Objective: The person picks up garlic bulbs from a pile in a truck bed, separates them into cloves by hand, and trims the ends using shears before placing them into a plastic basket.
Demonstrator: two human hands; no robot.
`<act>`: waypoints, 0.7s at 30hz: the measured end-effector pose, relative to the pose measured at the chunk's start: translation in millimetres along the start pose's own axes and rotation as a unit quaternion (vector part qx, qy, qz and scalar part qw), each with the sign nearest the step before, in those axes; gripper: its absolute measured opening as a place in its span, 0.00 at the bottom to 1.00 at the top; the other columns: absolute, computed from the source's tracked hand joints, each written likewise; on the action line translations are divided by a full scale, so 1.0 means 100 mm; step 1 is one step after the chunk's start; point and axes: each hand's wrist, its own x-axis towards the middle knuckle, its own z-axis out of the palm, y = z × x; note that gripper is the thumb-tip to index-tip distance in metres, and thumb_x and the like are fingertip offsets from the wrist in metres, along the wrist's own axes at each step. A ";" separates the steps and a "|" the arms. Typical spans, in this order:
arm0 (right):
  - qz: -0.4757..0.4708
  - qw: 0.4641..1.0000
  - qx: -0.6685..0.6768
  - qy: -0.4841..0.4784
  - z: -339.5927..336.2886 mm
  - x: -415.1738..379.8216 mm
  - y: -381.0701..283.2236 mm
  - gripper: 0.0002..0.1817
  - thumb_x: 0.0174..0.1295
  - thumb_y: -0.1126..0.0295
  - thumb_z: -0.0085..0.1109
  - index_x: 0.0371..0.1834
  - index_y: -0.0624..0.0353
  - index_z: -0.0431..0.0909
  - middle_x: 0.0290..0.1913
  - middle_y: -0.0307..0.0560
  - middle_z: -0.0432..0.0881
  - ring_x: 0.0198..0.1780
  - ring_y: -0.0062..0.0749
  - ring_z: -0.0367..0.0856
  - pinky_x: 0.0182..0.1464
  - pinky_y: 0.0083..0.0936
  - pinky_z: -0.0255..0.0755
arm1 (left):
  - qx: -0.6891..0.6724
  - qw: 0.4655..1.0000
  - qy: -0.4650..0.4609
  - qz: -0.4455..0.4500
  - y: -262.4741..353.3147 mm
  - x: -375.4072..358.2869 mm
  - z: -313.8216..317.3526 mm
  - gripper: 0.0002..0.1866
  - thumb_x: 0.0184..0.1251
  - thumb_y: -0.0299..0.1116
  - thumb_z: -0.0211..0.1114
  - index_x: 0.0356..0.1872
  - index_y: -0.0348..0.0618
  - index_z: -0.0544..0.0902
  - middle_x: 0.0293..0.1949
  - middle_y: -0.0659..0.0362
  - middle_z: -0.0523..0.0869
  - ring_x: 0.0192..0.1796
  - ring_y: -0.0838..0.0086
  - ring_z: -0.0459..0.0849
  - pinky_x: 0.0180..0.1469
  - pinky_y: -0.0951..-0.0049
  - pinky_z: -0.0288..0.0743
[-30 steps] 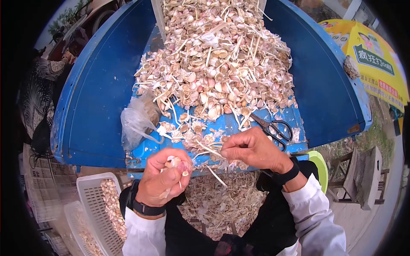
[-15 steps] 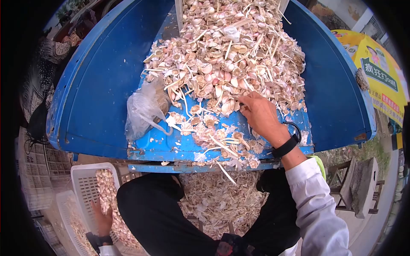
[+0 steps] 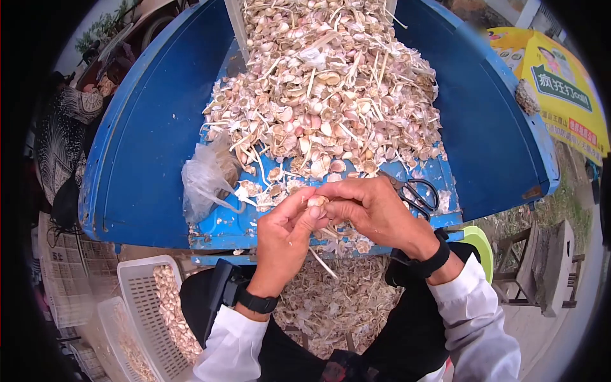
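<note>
Blue tabletop [image 3: 146, 159] heaped with garlic pile [image 3: 331, 89], scissors [image 3: 417, 191] and plastic bag [image 3: 203, 178] nearby; left hand [image 3: 286, 235] and right hand [image 3: 375, 210] both pinch one garlic bulb [image 3: 316, 201].

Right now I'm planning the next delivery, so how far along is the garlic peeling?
Done: the white basket at the left holds separated cloves, and husks and stalks litter the ground between the knees. In hand: the left hand and right hand pinch one garlic piece together. Left: a big garlic pile covers the blue tray. Most remains undone.
</note>
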 end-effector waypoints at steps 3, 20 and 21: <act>0.001 1.000 -0.008 0.024 -0.08 -0.14 0.06 0.08 0.60 0.74 0.62 0.41 0.65 0.82 0.32 0.55 0.84 0.30 0.42 0.83 0.35 0.31 0.75 | -0.052 0.998 -0.003 -0.035 -0.11 -0.01 0.02 0.20 0.70 0.25 0.63 0.61 0.30 0.73 0.55 0.48 0.81 0.53 0.67 0.85 0.55 0.68 0.82; 0.118 0.882 -0.456 0.025 -0.84 -0.71 0.57 0.10 0.48 0.77 0.61 0.34 0.68 0.78 0.34 0.62 0.81 0.39 0.56 0.82 0.41 0.42 0.77 | -0.134 0.906 -0.264 0.302 0.76 -0.75 0.47 0.09 0.66 0.27 0.64 0.46 0.39 0.81 0.40 0.46 0.86 0.29 0.57 0.86 0.28 0.74 0.82; 0.159 0.868 -0.469 0.024 -0.77 -0.67 0.57 0.10 0.47 0.77 0.61 0.34 0.67 0.77 0.37 0.62 0.81 0.41 0.57 0.82 0.44 0.43 0.77 | -0.101 0.956 -0.169 0.220 0.67 -0.79 0.44 0.09 0.70 0.28 0.60 0.46 0.37 0.76 0.41 0.43 0.83 0.31 0.60 0.86 0.29 0.70 0.84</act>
